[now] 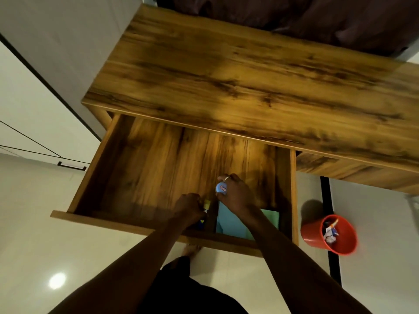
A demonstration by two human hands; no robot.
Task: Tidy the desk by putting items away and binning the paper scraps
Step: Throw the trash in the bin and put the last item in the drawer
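Both hands are down in the open drawer (95, 168). The left hand (189, 206) is clenched around some small items at the near edge: a yellow-tipped piece and something dark blue show below the knuckles, too shadowed to name. The right hand (235, 192) pinches a small round pale-blue object (221, 188) with a red-and-white label, smooth and probably plastic; I cannot tell what it is. A ring shows on one finger.

Beneath the right wrist lie flat sheets of paper (229, 220), teal with a paler green one at the right, in the drawer's near right corner. The round object could roll on the slick wood-grain floor if released carelessly, and the left hand's bundle could scatter or slip toward the gap at the drawer front. A forearm might also crease the sheets.

To the right on the tiled floor stands an orange plastic bin (313, 234), tapered and round, already holding crumpled paper scraps (330, 236).

Farther off, the bench (238, 71) top is bare laminate with dark streaked grain.
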